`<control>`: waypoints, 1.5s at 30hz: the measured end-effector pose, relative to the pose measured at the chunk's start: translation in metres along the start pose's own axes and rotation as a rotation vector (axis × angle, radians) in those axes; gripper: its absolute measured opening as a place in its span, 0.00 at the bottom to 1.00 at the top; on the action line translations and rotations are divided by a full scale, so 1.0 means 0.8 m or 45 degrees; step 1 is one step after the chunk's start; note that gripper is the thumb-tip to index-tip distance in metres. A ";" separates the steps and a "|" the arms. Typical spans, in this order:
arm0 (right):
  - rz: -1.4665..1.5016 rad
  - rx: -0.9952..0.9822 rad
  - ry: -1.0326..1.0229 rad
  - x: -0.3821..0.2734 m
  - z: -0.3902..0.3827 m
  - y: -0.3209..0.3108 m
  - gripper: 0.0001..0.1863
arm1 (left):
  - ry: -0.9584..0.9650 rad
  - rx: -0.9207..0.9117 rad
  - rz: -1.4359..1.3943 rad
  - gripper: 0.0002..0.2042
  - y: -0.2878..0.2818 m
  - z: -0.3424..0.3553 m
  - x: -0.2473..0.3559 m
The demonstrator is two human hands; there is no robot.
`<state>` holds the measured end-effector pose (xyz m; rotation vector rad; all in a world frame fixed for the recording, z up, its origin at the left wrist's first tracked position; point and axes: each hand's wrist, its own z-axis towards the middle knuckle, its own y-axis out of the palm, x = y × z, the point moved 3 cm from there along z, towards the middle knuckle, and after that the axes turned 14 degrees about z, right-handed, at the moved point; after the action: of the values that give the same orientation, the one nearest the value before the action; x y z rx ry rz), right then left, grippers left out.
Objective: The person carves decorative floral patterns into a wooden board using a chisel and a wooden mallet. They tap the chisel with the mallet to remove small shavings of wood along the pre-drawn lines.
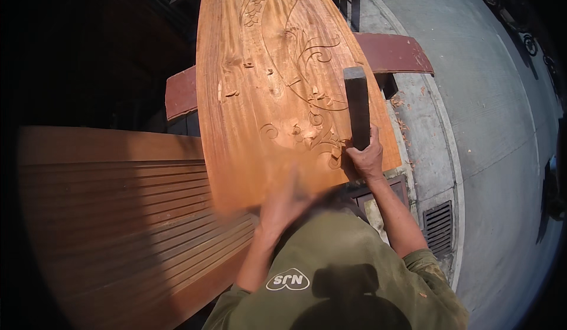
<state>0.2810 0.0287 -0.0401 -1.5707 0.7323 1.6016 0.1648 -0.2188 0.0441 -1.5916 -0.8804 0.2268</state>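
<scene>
A large orange-brown wooden panel [227, 135] lies in front of me, carved with scrolls, vines and leaves. Small wood chips [232, 93] are scattered across its surface. At the panel's right near corner, my right hand [369, 160] is closed around the lower end of a dark, squared, bar-like block [357, 103], which looks like a mallet and points away from me. My left hand [284, 203] is over the near end of the panel, smeared by motion. Its fingers are too blurred to show their shape or whether they hold anything.
Red-brown supports [394, 52] stick out on both sides beneath the panel. A grooved wooden piece [124, 200] sits at the left, partly in shadow. Right of the panel run a kerb with a drain grate [438, 228] and a paved street with parked motorbikes [511, 11].
</scene>
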 end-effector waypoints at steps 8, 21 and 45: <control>-0.064 -0.020 0.013 -0.003 -0.005 0.015 0.36 | 0.141 -0.419 0.187 0.46 0.004 0.017 -0.007; -0.009 0.048 0.071 -0.005 -0.001 0.016 0.19 | -0.200 0.836 -1.765 0.20 -0.085 0.076 -0.088; 0.397 -0.653 -0.399 -0.218 0.128 0.134 0.46 | -0.575 1.405 -2.184 0.15 -0.041 0.189 -0.140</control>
<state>0.1268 0.0328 0.1289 -1.5376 0.4257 2.3437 -0.0162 -0.1764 0.0008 0.5082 -1.7240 -0.1838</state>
